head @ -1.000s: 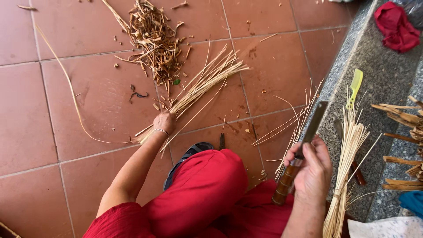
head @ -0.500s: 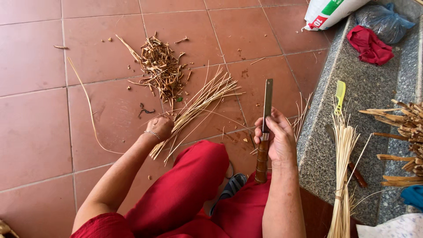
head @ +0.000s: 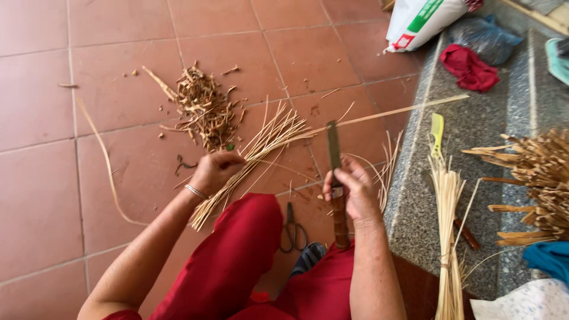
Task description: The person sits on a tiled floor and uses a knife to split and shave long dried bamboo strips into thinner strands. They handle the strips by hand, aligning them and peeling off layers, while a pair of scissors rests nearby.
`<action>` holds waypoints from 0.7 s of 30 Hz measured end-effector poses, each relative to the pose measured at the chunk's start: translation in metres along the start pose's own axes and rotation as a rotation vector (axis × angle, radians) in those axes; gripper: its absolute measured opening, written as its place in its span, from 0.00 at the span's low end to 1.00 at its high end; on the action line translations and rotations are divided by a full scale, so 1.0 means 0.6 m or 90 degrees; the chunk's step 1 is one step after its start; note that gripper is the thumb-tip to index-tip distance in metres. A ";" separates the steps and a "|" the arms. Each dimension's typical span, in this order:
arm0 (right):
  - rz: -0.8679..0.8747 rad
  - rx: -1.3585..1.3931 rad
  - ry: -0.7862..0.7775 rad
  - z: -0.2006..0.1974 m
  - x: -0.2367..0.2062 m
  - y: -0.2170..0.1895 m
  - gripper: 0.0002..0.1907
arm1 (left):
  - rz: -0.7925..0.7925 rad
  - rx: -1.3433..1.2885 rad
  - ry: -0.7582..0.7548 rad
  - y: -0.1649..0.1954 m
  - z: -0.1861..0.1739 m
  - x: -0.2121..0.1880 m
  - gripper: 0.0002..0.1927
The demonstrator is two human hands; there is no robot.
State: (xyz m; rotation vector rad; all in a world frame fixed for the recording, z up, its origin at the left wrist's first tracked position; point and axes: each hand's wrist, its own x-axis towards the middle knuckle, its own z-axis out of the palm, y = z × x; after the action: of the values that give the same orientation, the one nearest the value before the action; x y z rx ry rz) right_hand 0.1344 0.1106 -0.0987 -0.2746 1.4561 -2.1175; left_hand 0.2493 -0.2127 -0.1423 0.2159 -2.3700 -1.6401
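Gripping a long knife (head: pixel 335 172) upright by its wooden handle, the right hand (head: pixel 353 192) is closed tight around it, blade pointing away from the body. The left hand (head: pixel 214 170), left of the knife, is curled shut on a loose bundle of thin pale strips (head: pixel 255 155) that fans out over the tiled floor (head: pixel 53 195) toward the blade. One long strip (head: pixel 397 111) reaches from the blade's top out to the right. Scissors (head: pixel 293 230) lie just below the knife, by the red-trousered knee.

The risks, as I judge them: the bundle is held only at one point, so strips may slide out and scatter; and with the bare blade so near the left hand, a slip could cut fingers.
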 end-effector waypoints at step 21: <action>-0.153 0.093 0.036 -0.081 0.011 -0.033 0.25 | 0.054 -0.097 -0.185 0.062 0.198 0.134 0.09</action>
State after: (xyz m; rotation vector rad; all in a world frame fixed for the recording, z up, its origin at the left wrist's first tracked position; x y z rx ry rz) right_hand 0.1000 0.1511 -0.1009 -0.3526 1.3464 -2.4297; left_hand 0.1391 -0.1137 -0.1380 -0.1610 -2.3983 -1.9119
